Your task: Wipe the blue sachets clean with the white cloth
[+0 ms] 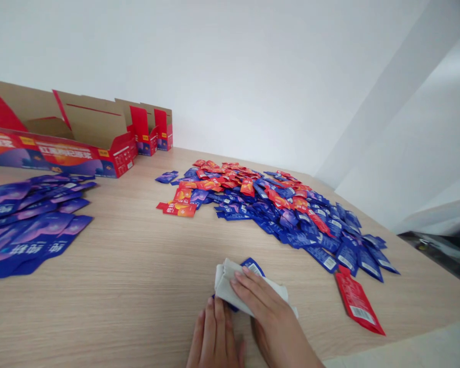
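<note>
Head view: a blue sachet (253, 267) was held flat on the table (111, 317) under a folded white cloth (230, 286), the right hand (268, 317) pressed open across the cloth, the left hand (214, 335) laid flat beside it, fingers together, and a heap (276, 209) of sachets lay beyond.

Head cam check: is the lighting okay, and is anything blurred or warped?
Head view: lighting is soft and even, with no harsh glare on the wood-grain table; the wide lens bends the red cardboard display boxes at far left; the left hand and right hand show no clear motion blur.
</note>
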Motion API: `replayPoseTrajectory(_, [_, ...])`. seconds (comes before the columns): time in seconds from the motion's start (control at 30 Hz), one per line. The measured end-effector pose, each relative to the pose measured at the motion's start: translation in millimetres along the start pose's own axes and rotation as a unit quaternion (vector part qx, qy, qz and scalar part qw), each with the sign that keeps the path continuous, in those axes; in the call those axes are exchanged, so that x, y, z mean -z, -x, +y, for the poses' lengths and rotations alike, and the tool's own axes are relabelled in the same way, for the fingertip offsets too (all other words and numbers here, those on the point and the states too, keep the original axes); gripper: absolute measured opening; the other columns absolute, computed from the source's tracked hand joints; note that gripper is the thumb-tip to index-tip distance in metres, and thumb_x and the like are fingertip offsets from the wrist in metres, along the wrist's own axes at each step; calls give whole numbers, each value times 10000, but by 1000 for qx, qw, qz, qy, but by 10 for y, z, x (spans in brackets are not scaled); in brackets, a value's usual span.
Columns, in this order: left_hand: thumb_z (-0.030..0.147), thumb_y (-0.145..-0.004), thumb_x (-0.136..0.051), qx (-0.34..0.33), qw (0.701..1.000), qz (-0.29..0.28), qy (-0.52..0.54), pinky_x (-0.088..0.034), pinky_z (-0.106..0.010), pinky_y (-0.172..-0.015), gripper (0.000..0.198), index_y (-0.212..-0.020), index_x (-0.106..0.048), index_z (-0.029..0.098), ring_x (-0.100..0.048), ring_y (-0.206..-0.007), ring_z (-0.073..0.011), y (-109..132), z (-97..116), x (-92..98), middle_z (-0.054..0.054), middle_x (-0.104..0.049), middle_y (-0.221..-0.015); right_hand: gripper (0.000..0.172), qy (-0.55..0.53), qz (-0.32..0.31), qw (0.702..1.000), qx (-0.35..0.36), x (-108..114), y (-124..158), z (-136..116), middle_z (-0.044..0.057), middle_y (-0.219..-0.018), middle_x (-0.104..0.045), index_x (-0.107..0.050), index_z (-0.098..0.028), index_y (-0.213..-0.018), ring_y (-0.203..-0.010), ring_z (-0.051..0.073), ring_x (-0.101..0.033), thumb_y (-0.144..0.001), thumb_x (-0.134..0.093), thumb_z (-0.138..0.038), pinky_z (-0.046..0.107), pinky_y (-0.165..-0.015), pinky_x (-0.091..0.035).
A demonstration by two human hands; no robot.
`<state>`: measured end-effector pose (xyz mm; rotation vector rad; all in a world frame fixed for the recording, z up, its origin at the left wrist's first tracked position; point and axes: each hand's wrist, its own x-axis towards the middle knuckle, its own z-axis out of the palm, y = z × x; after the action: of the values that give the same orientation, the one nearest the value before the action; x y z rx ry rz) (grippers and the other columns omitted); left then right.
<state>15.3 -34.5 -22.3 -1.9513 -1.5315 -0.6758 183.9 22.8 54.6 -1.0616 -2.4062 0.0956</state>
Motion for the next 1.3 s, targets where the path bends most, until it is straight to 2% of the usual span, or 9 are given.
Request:
replayPoseTrajectory(0.17, [238, -974, -467, 7, 1000, -4, 1, -524, -389, -1046, 426, -1306, -684, 82, -665, -1256, -262, -40, -6, 59, -145, -740, -1339, 752, 20, 36, 990, -136, 184, 124, 448, 74, -1521, -620, -625, -220, -1487, -1435, 219, -562, -826, -388, 51, 477, -1218, -457])
replayPoseTrajectory(0.3, [194, -965, -513, 8, 1000, -8, 24, -533, -339, -989, 420, -1350, -654, 101, -681, -1190, -221, -205, -140, 143, -104, -746, -1336, 649, 5, 57, 983, -177, 236, 239, 579, 69, -1498, -642, -671, -233, -1438, -1413, 226, -587, -889, -403, -17, 493, -1219, -453])
replayPoseTrajectory(0.47, [205, -943, -543, -30, 997, -39, 67, -558, -336, -970, 590, -1532, -506, 214, -650, -1244, -231, -444, -229, 166, -57, -681, -1446, 633, -15, 70, 980, -184, 249, 250, 525, 49, -1476, -661, -703, -256, -1401, -1407, 221, -591, -883, -415, -36, 472, -1213, -463])
replayPoseTrajectory(0.63, [28, -826, -516, -59, 989, -92, 99, -556, -311, -1039, 758, -1528, -511, 314, -635, -1301, -216, -473, -261, 147, 4, -657, -1485, 623, -35, 76, 974, -209, 349, 244, 448, 41, -1450, -682, -725, -265, -1371, -1385, 234, -613, -864, -440, -42, 482, -1194, -483])
replayPoseTrajectory(0.8, [-2, -788, -497, -85, 980, -105, 145, -548, -294, -1081, 846, -1551, -468, 362, -582, -1386, -193, -483, -396, 190, 44, -594, -1555, 598, -50, 132, 966, -218, 379, 299, 241, 12, -1460, -679, -714, -302, -1380, -1390, 231, -610, -897, -447, -71, 470, -1189, -484])
replayPoseTrajectory(0.9, [2, -789, -490, -84, 981, -97, 146, -549, -304, -1084, 843, -1552, -467, 357, -559, -1412, -202, -478, -428, 221, 30, -566, -1582, 589, -50, 160, 962, -215, 404, 278, 88, 2, -1489, -657, -675, -313, -1425, -1413, 224, -588, -932, -446, -84, 452, -1197, -472])
replayPoseTrajectory(1.0, [42, -806, -500, -87, 985, -84, 121, -550, -301, -1080, 782, -1563, -458, 234, -565, -1406, -211, -452, -436, 237, -17, -583, -1568, 625, -42, 149, 964, -214, 414, 196, -57, -9, -1523, -627, -635, -322, -1467, -1430, 215, -571, -935, -434, -64, 440, -1202, -467])
replayPoseTrajectory(1.1, [126, -844, -521, -100, 990, -60, 74, -555, -314, -1066, 657, -1500, -513, 99, -586, -1384, -232, -401, -474, 230, -79, -625, -1521, 674, -35, 132, 971, -196, 311, 93, -196, -9, -1539, -611, -624, -315, -1479, -1430, 208, -570, -908, -421, -19, 415, -1180, -498])
replayPoseTrajectory(1.3, [184, -889, -475, -147, 988, -39, 35, -539, -306, -1031, 564, -1441, -575, 121, -654, -1277, -212, -295, -562, 181, -75, -709, -1409, 803, 12, 91, 993, -73, -242, -20, -413, 22, -1583, -562, -430, -296, -1627, -1454, 246, -543, -887, -449, 16, 420, -1136, -555])
